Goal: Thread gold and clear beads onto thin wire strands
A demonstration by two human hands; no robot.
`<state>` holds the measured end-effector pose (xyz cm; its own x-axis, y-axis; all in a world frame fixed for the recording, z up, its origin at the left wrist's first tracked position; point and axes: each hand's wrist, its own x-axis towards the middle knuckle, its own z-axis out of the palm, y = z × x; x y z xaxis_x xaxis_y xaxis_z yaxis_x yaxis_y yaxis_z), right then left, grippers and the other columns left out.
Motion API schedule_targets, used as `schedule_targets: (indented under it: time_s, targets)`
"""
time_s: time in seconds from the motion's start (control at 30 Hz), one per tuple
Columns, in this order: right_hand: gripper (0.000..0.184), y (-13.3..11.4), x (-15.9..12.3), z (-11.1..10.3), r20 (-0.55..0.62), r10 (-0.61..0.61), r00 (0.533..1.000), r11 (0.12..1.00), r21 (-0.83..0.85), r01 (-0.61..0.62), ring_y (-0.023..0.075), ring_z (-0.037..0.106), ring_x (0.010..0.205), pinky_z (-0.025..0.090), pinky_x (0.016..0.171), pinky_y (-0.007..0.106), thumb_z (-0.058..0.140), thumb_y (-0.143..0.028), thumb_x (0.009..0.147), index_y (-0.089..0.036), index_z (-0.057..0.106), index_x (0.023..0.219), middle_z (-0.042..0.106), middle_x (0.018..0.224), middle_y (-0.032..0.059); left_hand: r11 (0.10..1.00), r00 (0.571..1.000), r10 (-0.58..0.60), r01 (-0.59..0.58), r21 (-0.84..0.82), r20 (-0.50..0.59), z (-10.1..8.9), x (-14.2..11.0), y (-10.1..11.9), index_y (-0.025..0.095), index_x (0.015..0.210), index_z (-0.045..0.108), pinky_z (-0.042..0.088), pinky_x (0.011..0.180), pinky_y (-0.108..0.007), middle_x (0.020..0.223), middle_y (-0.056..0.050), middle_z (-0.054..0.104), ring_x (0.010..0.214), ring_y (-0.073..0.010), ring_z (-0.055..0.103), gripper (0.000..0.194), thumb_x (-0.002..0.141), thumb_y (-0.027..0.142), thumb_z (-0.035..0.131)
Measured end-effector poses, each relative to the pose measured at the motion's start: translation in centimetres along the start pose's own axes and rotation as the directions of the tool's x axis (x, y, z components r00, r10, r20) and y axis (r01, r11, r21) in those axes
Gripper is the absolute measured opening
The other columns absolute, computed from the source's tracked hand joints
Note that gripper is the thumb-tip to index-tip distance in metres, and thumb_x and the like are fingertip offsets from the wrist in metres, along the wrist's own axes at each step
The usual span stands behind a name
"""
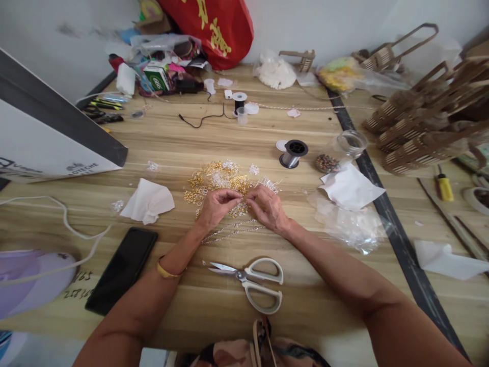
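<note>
My left hand point(220, 206) and my right hand point(267, 208) meet fingertip to fingertip over the table. Both are closed in a pinch; whatever lies between the fingers is too small to make out. Just beyond them spreads a pile of gold and silver jewelry findings point(217, 178), with small rings and pins among them. A silver chain point(229, 233) lies in strands under my wrists. Nearer to me, scissors point(244, 280) with cream handles rest with their blades parted, pointing left.
A black phone point(121, 270) and crumpled white paper point(148, 200) lie to the left. Beyond my right hand stands a wire spool point(293, 153), near a clear jar point(349, 144) with beads. Plastic bags point(355, 229) lie at the right. A white box point(53, 132) juts in at the left.
</note>
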<state>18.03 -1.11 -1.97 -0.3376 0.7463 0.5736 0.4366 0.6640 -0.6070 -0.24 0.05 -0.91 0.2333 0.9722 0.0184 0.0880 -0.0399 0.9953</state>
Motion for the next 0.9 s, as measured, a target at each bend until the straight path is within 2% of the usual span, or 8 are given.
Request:
schedule_targets:
  time_s: [0.9]
  targets:
    - [0.006, 0.01, -0.1, 0.04, -0.009, 0.008, 1.0, 1.0, 0.01, -0.008, 0.0165, 0.055, 0.078, 0.048, 0.072, 0.033, 0.051, -0.022, 0.09, -0.019, 0.056, 0.091, 0.06, 0.083, 0.0052, 1.0, 1.0, 0.013, -0.013, 0.016, 0.004, 0.04, -0.07, -0.14, 0.015, 0.077, 0.072, 0.049, 0.061, -0.022, 0.072, -0.003, 0.071, 0.063, -0.0114, 0.062, 0.014, 0.068, 0.025, 0.074]
